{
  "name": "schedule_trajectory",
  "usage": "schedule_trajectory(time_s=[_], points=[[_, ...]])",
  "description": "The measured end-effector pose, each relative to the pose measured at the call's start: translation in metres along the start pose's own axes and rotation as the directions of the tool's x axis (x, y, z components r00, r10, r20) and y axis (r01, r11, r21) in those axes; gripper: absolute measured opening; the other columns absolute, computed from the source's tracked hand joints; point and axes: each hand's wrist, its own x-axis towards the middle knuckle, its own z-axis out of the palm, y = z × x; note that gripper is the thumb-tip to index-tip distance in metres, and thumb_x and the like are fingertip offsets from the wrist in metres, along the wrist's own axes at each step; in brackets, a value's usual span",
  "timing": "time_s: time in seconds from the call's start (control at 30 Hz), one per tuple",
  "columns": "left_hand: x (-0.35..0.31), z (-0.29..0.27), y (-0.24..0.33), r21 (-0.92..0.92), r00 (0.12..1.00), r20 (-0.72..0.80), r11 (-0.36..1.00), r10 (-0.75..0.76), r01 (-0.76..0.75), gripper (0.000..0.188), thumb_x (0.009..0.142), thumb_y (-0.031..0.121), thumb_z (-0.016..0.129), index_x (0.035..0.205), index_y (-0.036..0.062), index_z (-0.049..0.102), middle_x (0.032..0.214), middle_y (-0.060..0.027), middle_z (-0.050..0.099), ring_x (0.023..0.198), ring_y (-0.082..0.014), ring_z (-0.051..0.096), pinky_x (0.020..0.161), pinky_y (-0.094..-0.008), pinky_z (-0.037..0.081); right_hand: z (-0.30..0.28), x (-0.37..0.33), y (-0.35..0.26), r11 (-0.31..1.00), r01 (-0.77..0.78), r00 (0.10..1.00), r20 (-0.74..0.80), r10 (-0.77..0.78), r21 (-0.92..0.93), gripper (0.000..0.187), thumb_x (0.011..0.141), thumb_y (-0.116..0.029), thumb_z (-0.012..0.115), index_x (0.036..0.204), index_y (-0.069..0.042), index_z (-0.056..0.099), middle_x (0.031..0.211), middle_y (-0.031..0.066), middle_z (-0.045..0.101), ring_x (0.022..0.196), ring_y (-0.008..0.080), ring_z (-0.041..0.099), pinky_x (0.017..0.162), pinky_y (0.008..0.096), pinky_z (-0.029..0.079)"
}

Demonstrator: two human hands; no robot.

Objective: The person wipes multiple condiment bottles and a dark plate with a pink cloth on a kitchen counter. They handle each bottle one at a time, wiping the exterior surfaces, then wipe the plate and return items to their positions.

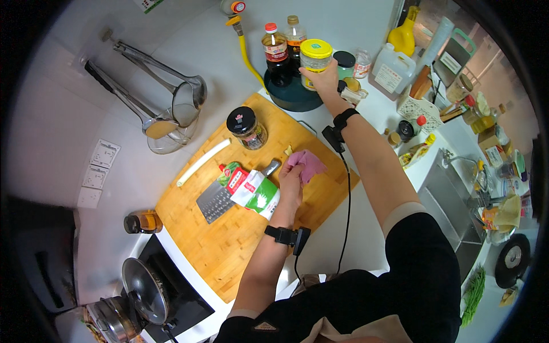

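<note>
My left hand (290,182) is closed on a pink cloth (309,166) above the wooden cutting board (229,260). With my right arm stretched to the far side, my right hand (326,79) grips a jar with a yellow lid (316,49) beside a dark green round tray (289,98). On the board, a cleaver (214,202) lies partly under a white, green and red seasoning bag (257,192) left of my left hand. A black-lidded glass jar (247,128) stands behind them. A white scallion stalk (203,162) and a small pale yellow piece (288,150) lie nearby.
Two dark sauce bottles (275,51) stand on the tray. Right of it are a white jug (392,71), a utensil holder (420,108) and a sink (449,211). A lidded pan (144,290) sits on the stove at lower left. Strainers (186,103) hang on the wall.
</note>
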Motion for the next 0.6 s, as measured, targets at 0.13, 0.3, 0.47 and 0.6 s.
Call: schedule_trajectory(time_s=[0.13,0.3,0.47,0.6], points=[[-0.001,0.000,0.014,-0.017,0.999,-0.037,0.999,-0.031,0.031,0.036,0.093,-0.006,0.050,0.126,0.0016,0.063,0.117,-0.0081,0.066,0.101,-0.0166,0.064,0.080,-0.0251,0.053,0.026,0.015,0.034,0.999,-0.018,1.000,-0.007,0.018,-0.033,0.094,0.054,-0.035,0.095,0.125,0.000,0.044,0.119,0.0196,0.060,0.113,0.0362,0.059,0.095,0.0452,0.049],[-0.006,0.000,0.021,-0.006,0.999,-0.044,0.999,-0.031,0.031,0.038,0.092,-0.006,0.051,0.128,0.0018,0.062,0.121,-0.0084,0.065,0.106,-0.0169,0.063,0.085,-0.0252,0.052,0.049,0.022,0.061,0.997,-0.063,0.998,-0.024,0.062,-0.043,0.093,0.056,-0.032,0.095,0.127,-0.001,0.043,0.121,0.0194,0.056,0.116,0.0362,0.055,0.097,0.0453,0.047],[-0.006,0.000,0.022,-0.020,0.999,-0.029,0.999,-0.038,0.038,0.038,0.092,-0.006,0.052,0.128,0.0017,0.062,0.123,-0.0083,0.064,0.108,-0.0171,0.062,0.087,-0.0262,0.051,0.059,0.029,0.074,0.997,-0.081,0.994,-0.070,0.080,-0.003,0.095,0.055,-0.029,0.095,0.128,-0.002,0.041,0.122,0.0201,0.054,0.117,0.0375,0.054,0.098,0.0456,0.046],[-0.007,-0.002,0.022,-0.028,1.000,-0.013,0.999,-0.025,0.024,0.038,0.092,-0.006,0.052,0.128,0.0014,0.062,0.124,-0.0084,0.064,0.108,-0.0170,0.062,0.087,-0.0265,0.051,0.060,0.035,0.080,0.999,-0.029,0.994,-0.108,0.033,0.032,0.097,0.055,-0.028,0.096,0.129,-0.001,0.039,0.124,0.0212,0.053,0.118,0.0387,0.052,0.100,0.0460,0.044]])
